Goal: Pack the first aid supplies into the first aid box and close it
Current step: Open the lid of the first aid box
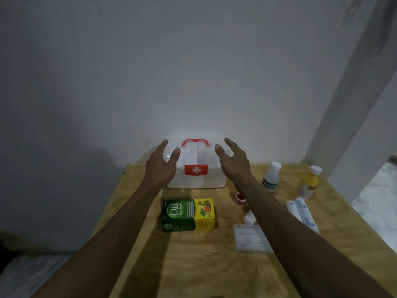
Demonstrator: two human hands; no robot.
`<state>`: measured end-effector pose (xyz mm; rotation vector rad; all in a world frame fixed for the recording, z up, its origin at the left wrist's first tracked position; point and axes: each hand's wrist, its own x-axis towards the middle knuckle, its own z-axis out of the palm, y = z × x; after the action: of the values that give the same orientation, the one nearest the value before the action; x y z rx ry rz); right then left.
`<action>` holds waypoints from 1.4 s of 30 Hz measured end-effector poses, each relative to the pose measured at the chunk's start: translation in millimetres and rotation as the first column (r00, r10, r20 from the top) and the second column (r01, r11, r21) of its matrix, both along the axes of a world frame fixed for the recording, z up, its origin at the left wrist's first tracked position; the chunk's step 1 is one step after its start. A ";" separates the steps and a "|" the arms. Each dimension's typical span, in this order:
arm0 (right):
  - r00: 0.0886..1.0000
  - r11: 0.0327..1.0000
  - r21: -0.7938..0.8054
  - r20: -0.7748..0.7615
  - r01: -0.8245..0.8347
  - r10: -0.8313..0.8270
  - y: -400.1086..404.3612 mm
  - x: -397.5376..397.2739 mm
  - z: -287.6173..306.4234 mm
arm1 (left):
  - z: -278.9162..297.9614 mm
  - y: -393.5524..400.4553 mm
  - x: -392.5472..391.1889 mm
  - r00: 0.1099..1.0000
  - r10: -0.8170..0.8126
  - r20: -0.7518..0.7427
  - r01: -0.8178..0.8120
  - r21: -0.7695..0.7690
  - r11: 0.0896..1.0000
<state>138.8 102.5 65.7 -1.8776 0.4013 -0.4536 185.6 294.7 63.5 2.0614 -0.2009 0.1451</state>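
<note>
A white first aid box [196, 179] with a red handle and a red latch bearing a white cross stands shut at the back of the wooden table [193, 265], against the wall. My left hand [161, 164] hovers at its left side, fingers spread, holding nothing. My right hand [233, 160] is spread the same way at the box's right side. In front of the box lies a green and yellow medicine carton [188, 215]. A small red-capped pot [240, 198] shows beside my right forearm.
On the right of the table stand a white bottle [271, 176] and a yellow bottle [309, 182]. Near them lie white rolled packets [301, 212], a small white packet [249, 218] and a flat clear pouch [250, 238]. A wall rises right behind the box.
</note>
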 end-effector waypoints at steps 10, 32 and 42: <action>0.998 0.998 -0.018 -0.005 -0.061 0.061 1.4 -4.7 -14.0 | -1.8 -2.3 -8.3 1.000 -0.001 -0.007 0.001 -0.007 1.000; 0.909 0.899 0.176 0.043 0.402 -0.415 90.2 -67.1 -11.7 | -2.5 -12.4 -4.6 0.999 -0.044 -0.006 0.044 0.224 0.974; 0.887 0.849 0.329 0.065 0.413 -0.457 96.3 -58.3 -21.0 | -11.1 -16.0 -7.1 1.000 -0.007 -0.017 0.010 0.147 0.989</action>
<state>80.5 198.8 44.7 -1.4336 0.7667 -0.7787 178.6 278.7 52.4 2.2070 -0.2161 0.1112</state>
